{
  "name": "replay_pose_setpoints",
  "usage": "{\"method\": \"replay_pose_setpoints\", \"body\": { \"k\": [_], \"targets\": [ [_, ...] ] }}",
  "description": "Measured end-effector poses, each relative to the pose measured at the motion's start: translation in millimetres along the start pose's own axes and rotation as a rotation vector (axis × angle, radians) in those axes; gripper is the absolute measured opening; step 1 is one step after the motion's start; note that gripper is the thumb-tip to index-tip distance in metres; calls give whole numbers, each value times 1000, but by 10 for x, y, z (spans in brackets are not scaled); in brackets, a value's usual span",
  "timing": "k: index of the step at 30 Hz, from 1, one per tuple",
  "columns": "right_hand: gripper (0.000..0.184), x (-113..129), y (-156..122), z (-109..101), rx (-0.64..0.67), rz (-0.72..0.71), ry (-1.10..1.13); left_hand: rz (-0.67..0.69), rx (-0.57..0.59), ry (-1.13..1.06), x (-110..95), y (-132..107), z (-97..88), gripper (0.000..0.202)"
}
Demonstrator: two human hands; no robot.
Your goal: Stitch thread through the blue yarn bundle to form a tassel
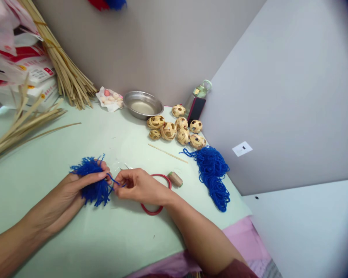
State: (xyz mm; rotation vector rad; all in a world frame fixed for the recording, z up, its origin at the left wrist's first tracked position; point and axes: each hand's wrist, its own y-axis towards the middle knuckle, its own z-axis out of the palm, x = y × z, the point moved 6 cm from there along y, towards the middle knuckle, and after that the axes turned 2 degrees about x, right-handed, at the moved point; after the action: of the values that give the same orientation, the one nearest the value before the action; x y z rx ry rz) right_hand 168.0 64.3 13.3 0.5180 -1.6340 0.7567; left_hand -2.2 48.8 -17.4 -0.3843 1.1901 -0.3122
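Note:
My left hand (78, 185) grips a bundle of blue yarn (92, 179) shaped like a fluffy tassel, fingers wrapped round its middle. My right hand (139, 186) pinches a thin blue strand (114, 180) that runs from the bundle, fingers closed on it. Both hands hover just above the pale green table (60, 146). Under my right hand lies a red ring (153, 210), partly hidden. A small spool of tan thread (175, 179) sits just right of the ring.
A pile of loose blue yarn (213, 173) lies at the right edge. Several woven rattan balls (176, 129), a thin stick (168, 153), a metal bowl (143, 104), a phone (196, 109) and bottle stand behind. Bamboo strips (29, 119) and bags fill the left.

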Motion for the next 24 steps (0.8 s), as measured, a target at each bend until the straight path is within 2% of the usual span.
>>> {"method": "replay_pose_setpoints", "body": {
  "k": [2,3,6,8,9,12,14,19,24],
  "targets": [
    [12,8,-11,14,29,33,-69,-3,-17,-13,-7,-5,3,36],
    [17,20,-16,-4,3,40,-82,-8,-20,-14,-3,-8,6,37],
    [39,70,-46,-136,-210,23,-79,3,-16,15,14,-23,14,38],
    [47,87,-68,-201,-324,5,-92,26,6,65,23,-37,32,37],
    [47,88,-68,-199,-325,-7,-100,38,17,92,26,-44,43,37],
    [51,66,-26,-78,-143,-42,-68,41,35,145,49,-55,67,38],
    [56,46,-6,-31,-87,-56,-26,30,32,152,68,-49,63,38],
    [49,17,10,-128,-267,-71,28,49,49,135,90,-19,28,32],
    [45,-6,33,-134,-272,-37,155,43,93,158,84,-19,56,33]
  ]
}}
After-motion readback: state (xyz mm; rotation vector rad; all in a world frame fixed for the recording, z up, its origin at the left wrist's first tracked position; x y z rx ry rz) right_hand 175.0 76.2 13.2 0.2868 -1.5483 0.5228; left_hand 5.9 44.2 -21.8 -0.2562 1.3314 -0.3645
